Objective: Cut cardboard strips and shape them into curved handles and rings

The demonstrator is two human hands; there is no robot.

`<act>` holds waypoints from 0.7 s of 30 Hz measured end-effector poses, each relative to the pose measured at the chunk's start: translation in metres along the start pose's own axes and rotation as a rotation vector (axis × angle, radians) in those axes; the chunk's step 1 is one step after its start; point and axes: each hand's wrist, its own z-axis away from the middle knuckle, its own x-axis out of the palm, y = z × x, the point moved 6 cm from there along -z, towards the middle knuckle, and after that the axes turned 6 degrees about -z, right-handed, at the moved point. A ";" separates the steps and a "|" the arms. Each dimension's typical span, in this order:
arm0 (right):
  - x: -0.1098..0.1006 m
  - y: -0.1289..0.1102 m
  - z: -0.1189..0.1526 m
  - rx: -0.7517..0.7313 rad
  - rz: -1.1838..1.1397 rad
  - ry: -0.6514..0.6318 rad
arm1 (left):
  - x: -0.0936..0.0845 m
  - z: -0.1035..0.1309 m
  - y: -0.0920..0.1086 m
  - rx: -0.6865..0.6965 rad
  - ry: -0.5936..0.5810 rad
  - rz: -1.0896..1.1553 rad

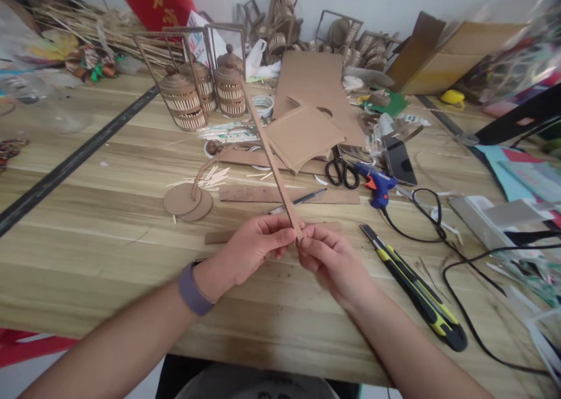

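Note:
A long narrow cardboard strip (270, 156) rises from my fingers and leans up to the left over the table. My left hand (258, 244) pinches its lower end between thumb and fingers. My right hand (328, 256) grips the very same end from the other side, the fingertips of both hands nearly touching. Beyond the hands lie a pen-shaped knife (310, 196) and a flat cardboard piece (245, 194). Two cardboard discs (182, 200) overlap to the left, near small wooden sticks (214, 178). Another cardboard strip (219, 236) lies partly behind my left hand.
A yellow-black utility knife (414, 288) lies at right, its blade end toward the hands. Behind it are a blue glue gun (377, 183) with a looping black cable, and black scissors (342, 170). Small lantern-like models (182, 98) stand at back left; cardboard sheets (307, 133) fill the middle.

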 end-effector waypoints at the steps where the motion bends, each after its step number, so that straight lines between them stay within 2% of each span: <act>1: 0.003 0.002 0.000 0.042 -0.043 -0.031 | 0.000 0.000 -0.001 -0.023 -0.010 0.005; 3: 0.006 0.006 0.000 0.093 -0.073 -0.059 | 0.000 0.000 -0.002 -0.042 -0.014 0.009; 5: 0.005 0.005 0.000 0.066 -0.031 -0.040 | -0.001 0.000 -0.001 -0.027 0.003 0.008; 9: -0.003 -0.007 0.001 -0.146 0.194 0.089 | -0.006 -0.001 0.002 0.023 0.068 -0.031; 12: -0.004 -0.014 0.003 -0.232 0.338 0.122 | -0.007 -0.001 0.003 0.051 0.092 -0.104; 21: -0.006 -0.017 0.006 -0.270 0.548 0.190 | -0.011 0.002 0.009 0.089 0.183 -0.289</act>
